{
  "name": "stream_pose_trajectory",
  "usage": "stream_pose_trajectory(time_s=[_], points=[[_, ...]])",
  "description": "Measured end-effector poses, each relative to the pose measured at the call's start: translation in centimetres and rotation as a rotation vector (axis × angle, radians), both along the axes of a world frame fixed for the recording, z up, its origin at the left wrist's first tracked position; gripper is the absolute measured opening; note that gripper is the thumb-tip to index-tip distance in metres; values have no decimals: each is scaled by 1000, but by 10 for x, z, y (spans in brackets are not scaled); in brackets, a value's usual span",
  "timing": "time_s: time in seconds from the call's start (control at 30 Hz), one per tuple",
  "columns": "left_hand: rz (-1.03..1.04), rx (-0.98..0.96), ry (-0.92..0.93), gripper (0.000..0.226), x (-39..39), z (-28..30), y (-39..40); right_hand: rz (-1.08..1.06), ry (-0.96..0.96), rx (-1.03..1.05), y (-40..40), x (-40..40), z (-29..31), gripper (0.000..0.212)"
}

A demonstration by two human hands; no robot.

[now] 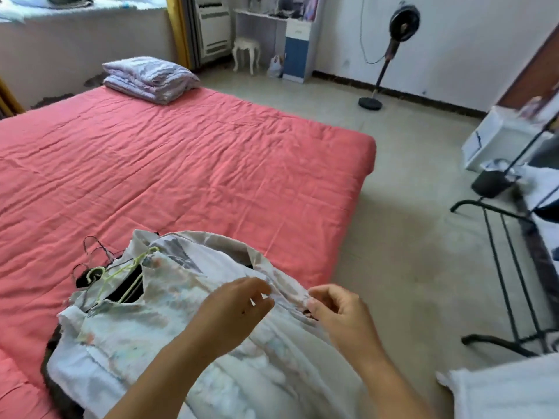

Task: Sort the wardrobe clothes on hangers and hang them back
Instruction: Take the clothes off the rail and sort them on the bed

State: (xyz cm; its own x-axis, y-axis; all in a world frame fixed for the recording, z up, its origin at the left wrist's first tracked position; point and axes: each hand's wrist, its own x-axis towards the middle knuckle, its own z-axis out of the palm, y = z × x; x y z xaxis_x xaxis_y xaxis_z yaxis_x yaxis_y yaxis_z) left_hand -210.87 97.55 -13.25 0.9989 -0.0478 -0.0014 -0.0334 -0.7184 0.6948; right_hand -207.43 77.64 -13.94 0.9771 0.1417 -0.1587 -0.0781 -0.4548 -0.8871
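Observation:
A pile of pale clothes (145,337) lies on the near edge of the red bed (187,164), the top piece a light printed garment. Several hangers stick out at the pile's left, among them a yellow-green hanger (121,275) and thin dark wire hangers (93,246). My left hand (239,306) hovers over the top garment, its fingertips pinching a fold of the white fabric. My right hand (335,313) pinches the same fabric edge just to the right. A dark garment shows under the pile.
A folded striped quilt (151,78) sits at the bed's far end. A black clothes rack (508,267) stands on the right, over the floor. A standing fan (390,52), a white stool (246,52) and a blue-white cabinet (298,49) line the far wall.

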Motion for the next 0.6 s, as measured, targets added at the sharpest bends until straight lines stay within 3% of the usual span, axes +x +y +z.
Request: stream_pose_trajectory(time_s=[0.07, 0.13, 0.33, 0.53, 0.6], points=[[-110, -9, -32, 55, -18, 12, -37, -76, -46, 15, -40, -36, 13, 16], [-236, 16, -52, 60, -39, 22, -80, -170, -65, 31, -81, -79, 28, 14], [-583, 19, -135, 52, -101, 54, -209, -474, -133, 33, -194, -210, 58, 15], [-920, 7, -242, 55, -154, 92, -334, -858, -295, -213, -305, -325, 96, 19], [-991, -39, -300, 43, -169, 112, -374, -979, -329, -253, -336, -355, 117, 19]])
